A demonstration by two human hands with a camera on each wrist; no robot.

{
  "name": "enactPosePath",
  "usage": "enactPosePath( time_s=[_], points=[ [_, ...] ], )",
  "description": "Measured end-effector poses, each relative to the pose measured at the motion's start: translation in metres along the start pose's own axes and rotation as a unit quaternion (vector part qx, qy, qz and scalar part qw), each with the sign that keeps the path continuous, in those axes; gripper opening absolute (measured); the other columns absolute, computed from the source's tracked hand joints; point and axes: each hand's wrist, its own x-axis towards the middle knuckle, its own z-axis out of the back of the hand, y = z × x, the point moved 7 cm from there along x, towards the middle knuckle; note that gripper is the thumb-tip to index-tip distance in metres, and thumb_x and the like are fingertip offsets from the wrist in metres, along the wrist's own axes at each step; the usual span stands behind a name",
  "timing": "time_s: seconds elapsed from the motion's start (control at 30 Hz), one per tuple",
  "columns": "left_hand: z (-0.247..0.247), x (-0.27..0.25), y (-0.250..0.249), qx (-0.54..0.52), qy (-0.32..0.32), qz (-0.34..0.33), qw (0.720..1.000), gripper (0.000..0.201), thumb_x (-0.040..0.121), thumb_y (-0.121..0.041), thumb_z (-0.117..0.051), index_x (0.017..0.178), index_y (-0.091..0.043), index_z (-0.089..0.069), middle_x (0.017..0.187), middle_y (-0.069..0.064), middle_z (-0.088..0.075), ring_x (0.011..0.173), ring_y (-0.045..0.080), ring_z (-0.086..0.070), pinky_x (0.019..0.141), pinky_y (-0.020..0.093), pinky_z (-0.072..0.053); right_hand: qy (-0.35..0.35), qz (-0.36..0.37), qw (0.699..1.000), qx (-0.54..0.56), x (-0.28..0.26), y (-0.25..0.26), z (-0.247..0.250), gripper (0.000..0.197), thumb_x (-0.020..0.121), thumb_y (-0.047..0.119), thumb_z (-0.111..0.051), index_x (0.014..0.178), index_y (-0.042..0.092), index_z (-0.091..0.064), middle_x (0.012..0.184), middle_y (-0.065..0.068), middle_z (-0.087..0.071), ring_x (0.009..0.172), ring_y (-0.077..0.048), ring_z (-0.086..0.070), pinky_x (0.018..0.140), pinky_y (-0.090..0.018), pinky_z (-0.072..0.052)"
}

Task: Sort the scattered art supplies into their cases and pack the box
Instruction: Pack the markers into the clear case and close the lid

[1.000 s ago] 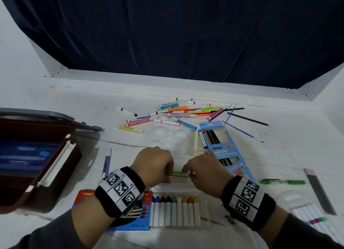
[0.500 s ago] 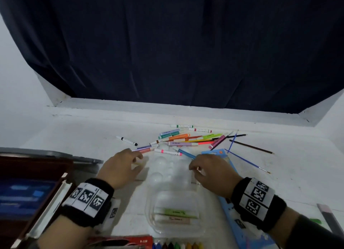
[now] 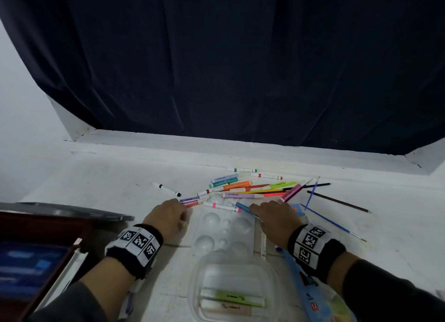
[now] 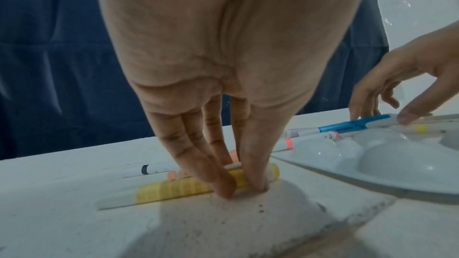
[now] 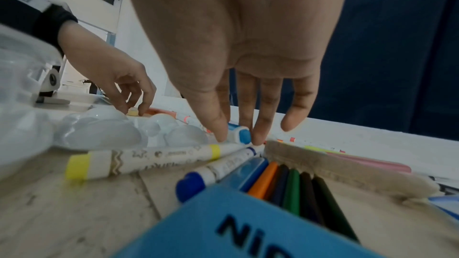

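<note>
Barely begun: two highlighters lie in the clear plastic case [image 3: 232, 268] at lower centre; your left hand [image 4: 223, 89] pinches a yellow highlighter [image 4: 174, 187], your right hand [image 5: 238, 50] a blue-capped marker [image 5: 239, 134], the colourful marker pile [image 3: 248, 186] on the worktop [image 3: 120, 177] unsorted.

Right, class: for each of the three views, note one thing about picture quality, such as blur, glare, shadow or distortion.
Head view: wide-angle bending curves the dark curtain, and the open case at the left edge is smeared. Left wrist view: the left hand casts a soft shadow on the table; small glare spots sit on the paint palette. Right wrist view: the blue pencil box up close is blurred.
</note>
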Motion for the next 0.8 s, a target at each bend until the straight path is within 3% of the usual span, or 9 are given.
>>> enactPosePath(
  time_s=[0.17,0.27,0.33,0.43,0.5,0.6,0.67,0.8],
  points=[
    [0.000,-0.002,-0.001,-0.024,-0.023,-0.020,0.999,0.006,0.089,-0.022,-0.062,0.094,-0.024,-0.060,0.094,-0.004,-0.062,0.083,0.016,-0.057,0.072,0.021,-0.038,-0.023,-0.002,0.999,0.024,-0.003,0.001,0.008,0.046,0.097,0.014,-0.040,0.142,0.025,-0.036,0.123,-0.003,-0.060,0.112,-0.025,-0.055,0.102,-0.042,-0.037],
    [0.012,-0.011,-0.004,-0.075,-0.071,-0.049,0.993,0.009,0.091,-0.018,-0.064,0.095,-0.020,-0.057,0.085,-0.002,-0.063,0.074,0.017,-0.055,0.064,0.024,-0.036,-0.054,-0.018,0.992,0.108,-0.012,-0.002,0.021,0.036,0.098,0.019,-0.041,0.134,0.020,-0.044,0.115,-0.005,-0.061,0.101,-0.023,-0.057,0.086,-0.035,-0.043],
    [0.032,-0.026,-0.008,-0.145,-0.129,-0.077,0.978,0.020,0.086,-0.014,-0.073,0.089,-0.023,-0.056,0.076,-0.008,-0.061,0.063,0.006,-0.053,0.059,0.019,-0.039,-0.098,-0.037,0.978,0.181,-0.021,-0.007,0.032,0.030,0.097,0.020,-0.043,0.126,0.017,-0.051,0.104,-0.004,-0.063,0.085,-0.018,-0.055,0.075,-0.031,-0.045],
    [0.069,-0.059,-0.014,-0.294,-0.203,-0.081,0.930,0.021,0.083,-0.021,-0.079,0.088,-0.026,-0.060,0.079,-0.008,-0.066,0.054,0.009,-0.060,0.056,0.022,-0.045,-0.186,-0.055,0.932,0.306,-0.038,-0.018,0.046,0.022,0.094,0.016,-0.051,0.111,0.015,-0.065,0.076,0.000,-0.063,0.056,-0.008,-0.050,0.058,-0.024,-0.045],
    [0.086,-0.081,-0.016,-0.390,-0.236,-0.067,0.888,0.020,0.082,-0.022,-0.079,0.096,-0.022,-0.065,0.084,-0.002,-0.068,0.052,0.019,-0.063,0.055,0.026,-0.047,-0.245,-0.058,0.899,0.358,-0.055,-0.023,0.053,0.017,0.091,0.011,-0.056,0.101,0.016,-0.069,0.061,0.003,-0.058,0.047,-0.010,-0.045,0.049,-0.018,-0.039],
    [0.099,-0.107,-0.015,-0.511,-0.260,-0.056,0.817,0.024,0.083,-0.014,-0.076,0.103,-0.016,-0.065,0.087,0.011,-0.064,0.051,0.028,-0.060,0.058,0.033,-0.049,-0.294,-0.047,0.859,0.416,-0.084,-0.022,0.058,0.020,0.091,0.006,-0.059,0.097,0.021,-0.072,0.059,-0.002,-0.061,0.048,-0.014,-0.049,0.048,-0.018,-0.040],
    [0.097,-0.120,-0.016,-0.561,-0.266,-0.055,0.782,0.020,0.084,-0.009,-0.072,0.103,-0.011,-0.064,0.083,0.016,-0.062,0.050,0.027,-0.057,0.056,0.028,-0.050,-0.298,-0.036,0.841,0.449,-0.101,-0.016,0.057,0.021,0.091,0.005,-0.060,0.096,0.021,-0.073,0.061,-0.003,-0.063,0.048,-0.012,-0.049,0.049,-0.016,-0.039],
    [0.082,-0.140,-0.022,-0.605,-0.257,-0.046,0.752,0.016,0.087,-0.004,-0.068,0.102,-0.004,-0.060,0.075,0.029,-0.054,0.052,0.028,-0.057,0.056,0.025,-0.052,-0.315,0.009,0.838,0.445,-0.127,0.002,0.049,0.016,0.088,0.012,-0.062,0.089,0.021,-0.075,0.077,0.012,-0.070,0.066,-0.005,-0.065,0.064,-0.021,-0.052]
  ],
)
